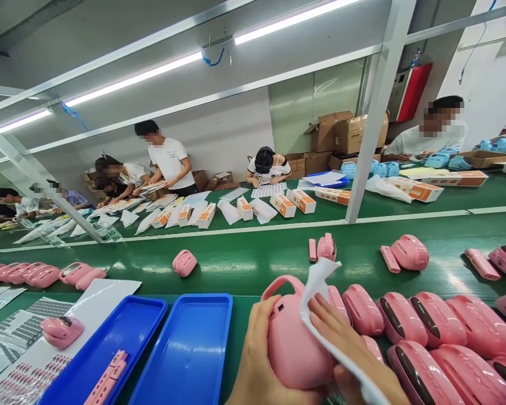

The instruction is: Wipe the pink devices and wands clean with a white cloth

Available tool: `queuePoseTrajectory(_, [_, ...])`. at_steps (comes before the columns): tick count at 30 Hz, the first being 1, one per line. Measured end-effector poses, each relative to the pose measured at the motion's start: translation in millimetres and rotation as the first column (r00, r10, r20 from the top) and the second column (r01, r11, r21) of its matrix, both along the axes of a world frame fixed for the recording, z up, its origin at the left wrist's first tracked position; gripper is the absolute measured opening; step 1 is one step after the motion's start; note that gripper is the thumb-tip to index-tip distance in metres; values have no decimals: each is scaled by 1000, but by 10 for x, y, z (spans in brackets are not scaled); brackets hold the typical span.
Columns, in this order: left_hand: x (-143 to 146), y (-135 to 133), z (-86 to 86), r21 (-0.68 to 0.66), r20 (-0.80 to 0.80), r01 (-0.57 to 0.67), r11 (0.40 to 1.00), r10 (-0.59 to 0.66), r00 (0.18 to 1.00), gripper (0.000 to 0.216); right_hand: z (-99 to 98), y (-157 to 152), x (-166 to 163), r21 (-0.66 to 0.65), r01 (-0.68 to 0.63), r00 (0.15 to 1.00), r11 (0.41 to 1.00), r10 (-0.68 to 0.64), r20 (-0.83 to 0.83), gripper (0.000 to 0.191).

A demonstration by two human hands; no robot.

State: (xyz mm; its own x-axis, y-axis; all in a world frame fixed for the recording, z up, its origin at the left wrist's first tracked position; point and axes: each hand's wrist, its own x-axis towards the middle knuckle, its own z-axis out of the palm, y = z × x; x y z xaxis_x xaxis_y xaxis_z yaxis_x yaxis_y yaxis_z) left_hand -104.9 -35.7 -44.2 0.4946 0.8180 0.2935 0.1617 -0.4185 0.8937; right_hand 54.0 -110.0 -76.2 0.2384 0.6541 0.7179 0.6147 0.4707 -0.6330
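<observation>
Single view only, head-mounted. The camera sits above the near edge of the counter [244, 264], facing forward and angled slightly down. The wearer's hands, left hand [257, 360] and right hand [349, 349], enter at the bottom edge, very close to the lens. The line of sight runs across the green counter to workers seated on the far side, with ceiling lights [135, 79] overhead. Wide-angle lens; straight edges bow outward.

Long fluorescent tubes [135, 79] hang from a grey metal frame [377, 107] overhead — bright, even light. Two green conveyor belts [244, 261] run across the room. Behind them stands a pale wall [219, 132], cardboard boxes [341, 132] stacked against it — and a red panel [413, 90] at the right.
</observation>
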Motion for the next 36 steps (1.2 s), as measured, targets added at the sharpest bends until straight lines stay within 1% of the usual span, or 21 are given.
queuePoseTrajectory(2, [3, 4, 6, 33, 32, -44, 998, 43, 999, 85, 94, 5, -34, 113, -89, 935, 990, 44, 351, 37])
queuePoseTrajectory(4, [22, -17, 17, 38, 50, -132, 991, 130, 990, 77, 157, 31, -68, 137, -93, 870, 986, 14, 493, 35])
queuePoseTrajectory(9, [79, -105, 33, -75, 63, -177, 981, 182, 981, 84, 182, 114, -98, 165, 4, 894, 986, -77, 441, 42])
queuePoseTrajectory(11, [59, -92, 26, -139, 68, -202, 970, 212, 975, 83, 160, 90, -66, 140, -1, 872, 990, -68, 485, 41])
queuePoseTrajectory(13, [8, -47, 19, -209, 59, -241, 948, 259, 964, 82, 114, 17, 34, 121, -16, 831, 993, -54, 554, 38])
queuePoseTrajectory(15, [-57, 6, 19, -290, 64, -246, 925, 275, 959, 84, 31, -81, 199, 108, 60, 833, 992, -110, 542, 37])
queuePoseTrajectory(18, [-125, 51, 36, -362, 119, -186, 913, 244, 962, 88, -220, -220, 440, 50, 341, 848, 939, -331, 414, 40])
queuePoseTrajectory(19, [-134, 54, 42, -372, 128, -170, 913, 232, 964, 87, -347, -255, 483, 3, 390, 836, 921, -356, 417, 40])
queuePoseTrajectory(20, [-137, 52, 44, -380, 128, -162, 911, 226, 966, 86, -494, -283, 501, -41, 376, 825, 926, -315, 469, 40])
queuePoseTrajectory(21, [-136, 48, 42, -389, 128, -159, 907, 225, 966, 86, -655, -304, 498, -99, 293, 805, 951, -189, 562, 42])
queuePoseTrajectory(22, [-133, 44, 35, -394, 132, -158, 905, 226, 965, 86, -822, -317, 479, -137, 194, 745, 971, -54, 665, 44])
queuePoseTrajectory(23, [-128, 39, 23, -394, 145, -152, 907, 224, 964, 86, -985, -320, 455, -175, 155, 684, 972, 22, 729, 47])
queuePoseTrajectory(25, [-124, 31, -8, -386, 181, -123, 914, 206, 962, 87, -1260, -294, 426, -169, 147, 650, 975, 33, 759, 50])
queuePoseTrajectory(26, [-126, 29, -24, -381, 191, -110, 918, 195, 962, 86, -1356, -263, 434, -150, 156, 681, 976, 4, 732, 49])
queuePoseTrajectory(28, [-141, 25, -56, -375, 191, -98, 922, 180, 965, 85, -1443, -178, 500, -81, 139, 796, 987, -63, 602, 40])
queuePoseTrajectory(30, [-176, 21, -85, -382, 180, -116, 917, 196, 964, 85, -1399, -93, 610, -101, 183, 942, 978, -145, 301, 33])
queuePoseTrajectory(31, [-203, 20, -99, -396, 177, -129, 909, 213, 961, 86, -1345, -64, 667, -164, 248, 966, 955, -231, 118, 34])
queuePoseTrajectory(32, [-235, 20, -113, -418, 173, -141, 898, 231, 957, 88, -1281, -47, 719, -277, 317, 935, 907, -348, -69, 37])
queuePoseTrajectory(34, [-313, 21, -138, -467, 169, -162, 869, 268, 949, 95, -1174, -37, 802, -518, 395, 723, 759, -605, -335, 47])
queuePoseTrajectory(35, [-356, 22, -150, -489, 169, -167, 856, 281, 945, 97, -1148, -35, 834, -579, 404, 611, 708, -680, -406, 48])
queuePoseTrajectory(36, [-398, 24, -161, -510, 170, -172, 843, 295, 940, 99, -1145, -29, 862, -599, 400, 541, 693, -706, -456, 46])
